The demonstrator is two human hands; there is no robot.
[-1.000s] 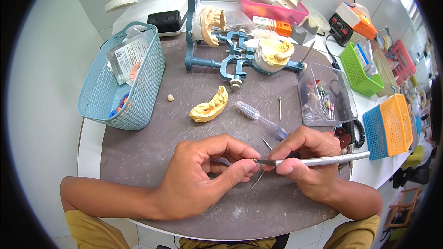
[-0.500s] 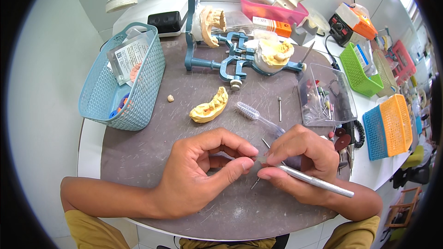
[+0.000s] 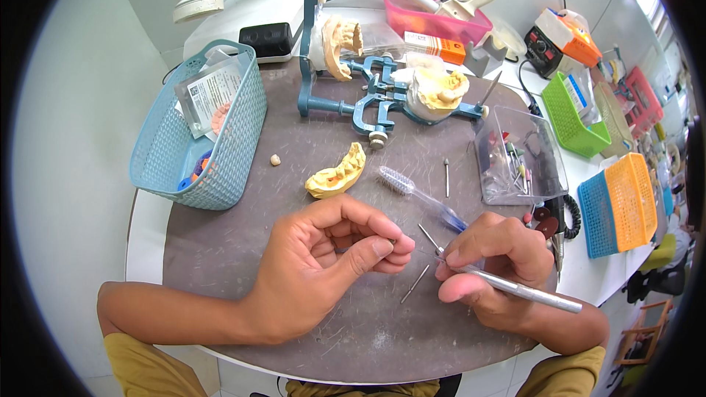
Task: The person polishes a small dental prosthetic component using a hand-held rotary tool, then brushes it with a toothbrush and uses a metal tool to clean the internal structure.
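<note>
My left hand (image 3: 331,268) is closed in a pinch, thumb against fingertips. Whatever sits between them is too small and covered to make out. To its right, my right hand (image 3: 500,261) grips a craft knife by its silver handle (image 3: 529,293), whose back end sticks out to the lower right. The thin tip points toward the left fingertips, a small gap apart. Beyond the hands lie a yellow partial dental cast (image 3: 337,176), a tooth crown (image 3: 275,160) and a clear-handled toothbrush (image 3: 412,190). A thin metal bur (image 3: 415,284) rests on the mat between my hands.
A blue articulator (image 3: 323,104) carrying dental casts stands at the back. At left is a light-blue basket (image 3: 239,151); at right, a clear box (image 3: 523,195) of burs. Another bur (image 3: 446,176) lies near that box. Further right stand green (image 3: 577,132) and orange (image 3: 631,191) baskets.
My hands have moved apart: the right one shifted right with the knife, leaving a gap from the left fingertips. The left hand keeps its pinch, its fingers curled in more.
</note>
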